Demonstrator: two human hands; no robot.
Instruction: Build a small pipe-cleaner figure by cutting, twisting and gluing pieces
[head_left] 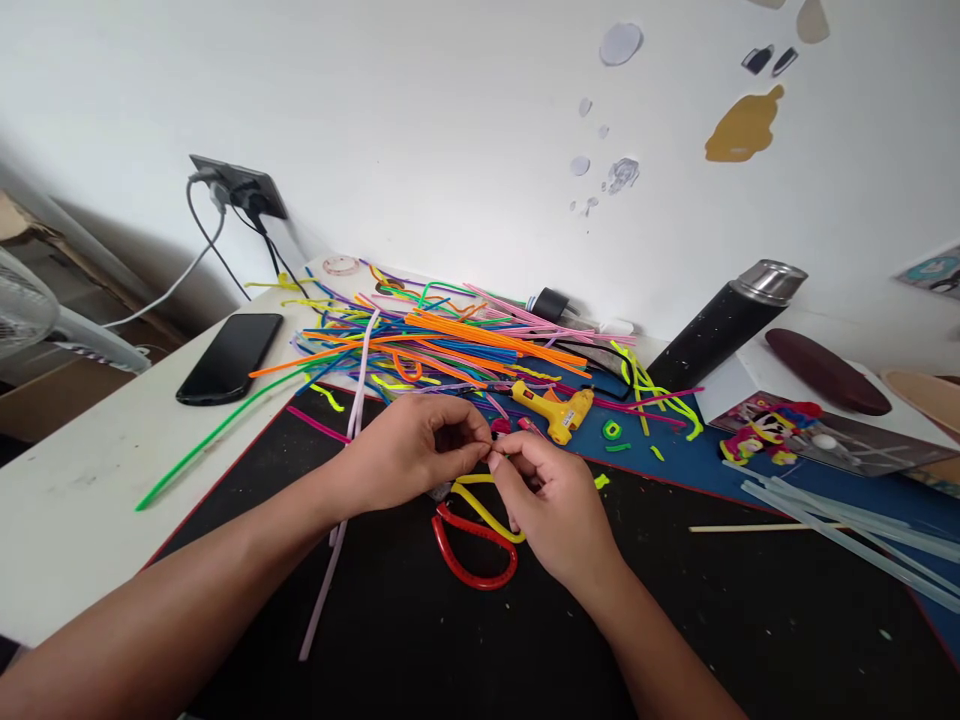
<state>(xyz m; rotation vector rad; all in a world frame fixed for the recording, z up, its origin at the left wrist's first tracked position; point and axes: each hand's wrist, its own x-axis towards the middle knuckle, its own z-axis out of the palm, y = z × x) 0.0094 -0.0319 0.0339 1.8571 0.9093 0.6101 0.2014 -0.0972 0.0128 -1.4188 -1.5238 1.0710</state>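
My left hand (424, 448) and my right hand (559, 495) meet above the mat, their fingertips pinched together. What lies between them is too small and hidden to name; a bit of dark pink (500, 426) shows just behind the fingertips. Beneath the hands lie scissors with a red and yellow handle (480, 582), their blades mostly covered. Pale lilac pipe cleaners (324, 600) run under my left wrist. Beyond my right hand rests a yellow glue gun (556, 408). A small green and yellow coiled piece (612, 430) sits to its right.
A heap of coloured pipe cleaners (465, 340) spreads along the wall. At left lies a black phone (230, 358). On the right are a black flask (724, 325), a small colourful figure (769, 432), clear glue sticks (862, 530) and a thin wooden stick (757, 527) on the dark mat (645, 640).
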